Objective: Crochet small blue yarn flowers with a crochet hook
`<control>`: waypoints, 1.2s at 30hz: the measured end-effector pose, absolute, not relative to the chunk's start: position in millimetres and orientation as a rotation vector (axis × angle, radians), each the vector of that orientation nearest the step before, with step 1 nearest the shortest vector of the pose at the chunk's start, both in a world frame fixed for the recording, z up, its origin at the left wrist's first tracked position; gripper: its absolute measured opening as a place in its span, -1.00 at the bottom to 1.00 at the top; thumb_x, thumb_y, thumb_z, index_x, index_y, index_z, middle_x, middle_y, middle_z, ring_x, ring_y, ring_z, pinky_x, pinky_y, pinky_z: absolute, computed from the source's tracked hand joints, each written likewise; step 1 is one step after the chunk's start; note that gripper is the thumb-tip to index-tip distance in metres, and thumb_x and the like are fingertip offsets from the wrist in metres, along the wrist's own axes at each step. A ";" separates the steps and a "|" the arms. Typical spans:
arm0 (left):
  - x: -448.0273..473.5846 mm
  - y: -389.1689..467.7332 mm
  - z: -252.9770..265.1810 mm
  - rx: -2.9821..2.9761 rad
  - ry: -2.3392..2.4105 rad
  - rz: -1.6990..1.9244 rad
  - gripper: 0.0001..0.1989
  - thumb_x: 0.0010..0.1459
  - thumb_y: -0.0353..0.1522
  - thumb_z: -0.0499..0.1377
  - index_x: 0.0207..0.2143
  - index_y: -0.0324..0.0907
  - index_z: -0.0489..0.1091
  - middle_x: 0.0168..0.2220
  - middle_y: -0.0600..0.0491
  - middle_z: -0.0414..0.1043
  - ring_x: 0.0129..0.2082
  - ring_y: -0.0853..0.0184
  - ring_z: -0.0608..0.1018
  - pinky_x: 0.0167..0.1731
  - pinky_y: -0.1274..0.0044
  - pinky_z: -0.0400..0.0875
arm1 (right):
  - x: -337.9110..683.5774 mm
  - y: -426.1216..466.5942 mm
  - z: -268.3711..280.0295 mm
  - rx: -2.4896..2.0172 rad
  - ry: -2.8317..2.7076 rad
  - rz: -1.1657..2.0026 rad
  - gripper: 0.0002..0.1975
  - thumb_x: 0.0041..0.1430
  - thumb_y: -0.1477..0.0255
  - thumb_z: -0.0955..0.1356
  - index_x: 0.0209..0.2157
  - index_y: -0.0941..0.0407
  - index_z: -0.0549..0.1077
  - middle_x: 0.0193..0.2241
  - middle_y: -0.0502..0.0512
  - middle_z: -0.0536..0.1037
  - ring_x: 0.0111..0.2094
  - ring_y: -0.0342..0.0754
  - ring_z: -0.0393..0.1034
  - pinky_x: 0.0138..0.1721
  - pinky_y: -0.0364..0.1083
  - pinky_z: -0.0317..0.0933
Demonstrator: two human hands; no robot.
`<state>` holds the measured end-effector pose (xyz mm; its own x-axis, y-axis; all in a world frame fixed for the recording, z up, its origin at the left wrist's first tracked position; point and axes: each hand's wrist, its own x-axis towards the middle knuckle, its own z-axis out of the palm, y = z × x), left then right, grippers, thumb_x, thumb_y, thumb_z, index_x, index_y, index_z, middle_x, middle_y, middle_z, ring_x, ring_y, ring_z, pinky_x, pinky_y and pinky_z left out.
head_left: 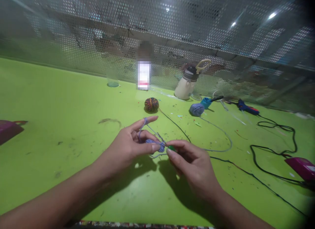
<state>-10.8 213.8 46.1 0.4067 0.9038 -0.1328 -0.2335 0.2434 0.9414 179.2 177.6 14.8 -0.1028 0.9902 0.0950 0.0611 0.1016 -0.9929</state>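
Observation:
My left hand (pixel 134 140) pinches a small piece of blue-purple crochet work (pixel 161 147) between thumb and fingers. Yarn of the same colour loops round its raised, outstretched index finger and runs down to the work. In my right hand (pixel 190 160) is a crochet hook with a green handle (pixel 171 148), its thin tip meeting the work at the left fingertips. A blue-purple yarn ball (pixel 196 109) lies beyond the right hand, and its strand curves round to the right and back behind that hand.
A dark multicoloured yarn ball (pixel 151 105) trails a strand behind my right hand. Farther back stand a bottle (pixel 186 84), a blurred upright phone-like object (pixel 143 74) and a blue container (pixel 206 103). A glue gun (pixel 248 108) with its cord and magenta boxes (pixel 301 168) lie outward.

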 end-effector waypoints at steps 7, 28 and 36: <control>-14.4 215.6 50.3 0.986 0.743 0.859 -0.20 -0.07 -0.55 0.39 0.23 -0.15 0.19 -0.42 0.15 0.55 -0.37 0.36 0.55 -0.21 0.47 0.37 | 187.3 179.0 17.3 -1.123 -1.725 0.646 -0.89 0.17 0.49 0.40 -0.25 0.11 0.58 -0.39 0.06 0.64 -0.43 -0.09 0.50 -0.42 -0.13 0.33; -17.8 221.9 37.4 1.156 0.788 0.771 -0.64 0.03 -0.45 0.32 -0.06 -0.15 0.51 -0.40 0.11 0.43 -0.39 0.38 0.44 -0.31 0.48 0.30 | 195.4 183.0 21.5 -1.087 -1.548 1.169 -0.92 0.13 0.45 0.45 -0.28 0.06 0.59 -0.54 -0.07 0.53 -0.64 -0.27 0.23 -0.65 -0.24 0.09; -13.5 214.1 37.2 1.615 0.861 0.755 -0.32 0.16 -0.51 0.14 0.28 0.17 0.13 -0.36 0.16 0.31 -0.37 0.37 0.39 -0.31 0.47 0.31 | 188.0 184.8 21.7 -1.191 -1.482 1.304 -0.89 0.10 0.42 0.46 -0.31 0.14 0.58 -0.59 -0.07 0.38 -0.59 -0.26 0.15 -0.61 -0.23 -0.01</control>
